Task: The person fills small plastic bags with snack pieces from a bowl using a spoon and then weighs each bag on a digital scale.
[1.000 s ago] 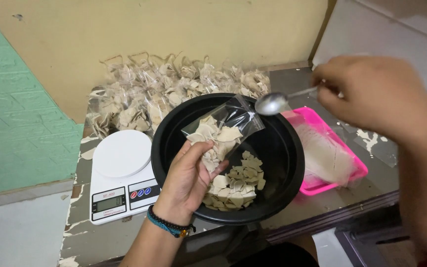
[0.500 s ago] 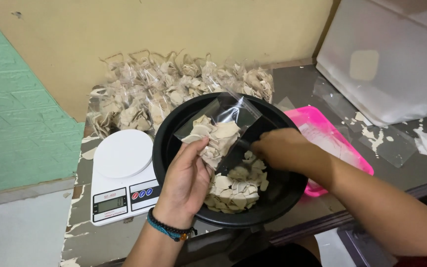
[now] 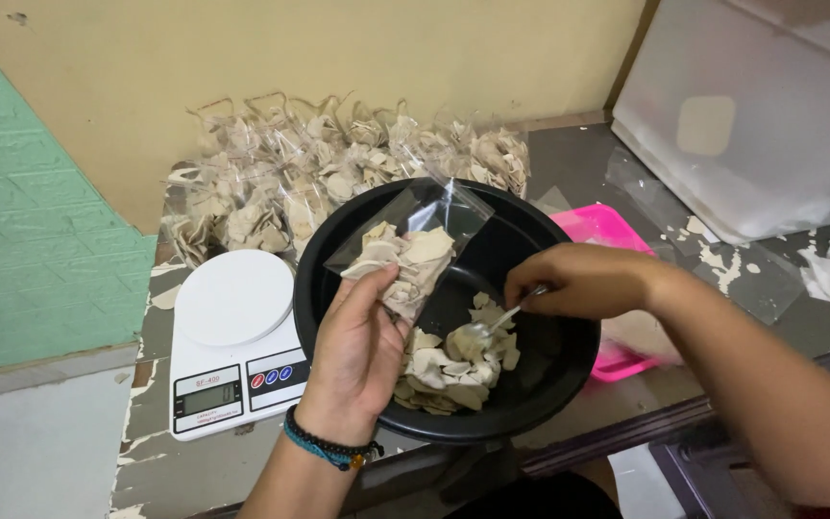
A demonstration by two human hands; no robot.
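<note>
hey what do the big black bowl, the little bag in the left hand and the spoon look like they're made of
The round black bowl looks like moulded plastic: its smooth rim carries a soft sheen. The small clear bag held by the left hand looks like thin plastic film, crinkled, glossy, with pale chips showing through. The small silvery spoon in the right hand is probably metal, bright and reflective; shiny plastic is possible.

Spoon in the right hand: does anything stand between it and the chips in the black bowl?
Nothing visible does. The spoon, held by the right hand, already rests on the chips in the black bowl. The left hand holds the clear bag off to the side.
</note>
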